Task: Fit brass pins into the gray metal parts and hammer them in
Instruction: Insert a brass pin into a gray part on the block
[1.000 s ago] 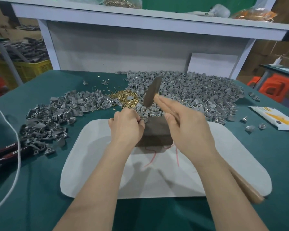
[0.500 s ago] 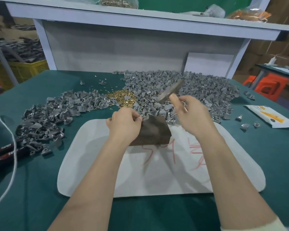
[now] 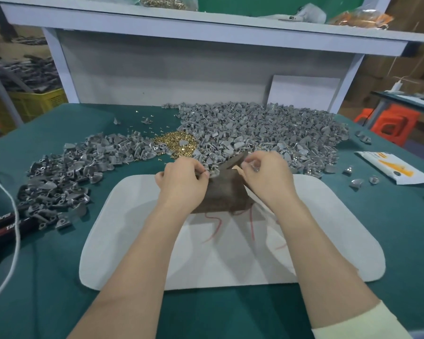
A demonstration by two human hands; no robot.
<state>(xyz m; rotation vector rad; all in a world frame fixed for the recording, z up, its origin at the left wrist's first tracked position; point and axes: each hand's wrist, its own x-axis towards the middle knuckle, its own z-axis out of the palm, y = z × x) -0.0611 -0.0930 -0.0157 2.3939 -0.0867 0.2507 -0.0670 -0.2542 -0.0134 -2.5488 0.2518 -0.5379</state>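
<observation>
A dark brown rectangular block point(image 3: 220, 196) is seen standing on a white rounded board point(image 3: 230, 260) laid on the green-covered desk point(image 3: 59, 289); the left hand point(image 3: 181, 184) is set against the block's upper left edge, its grip curled tight, though whether anything is pinched there cannot be told. The right hand point(image 3: 267, 179) has its grip clamped round a blurred dark-headed hammer point(image 3: 233, 162), whose head is laid at the block's top; gray metal parts point(image 3: 255, 133) are heaped behind and left of the block, with a mound of brass pins point(image 3: 176, 143) between the heaps.
</observation>
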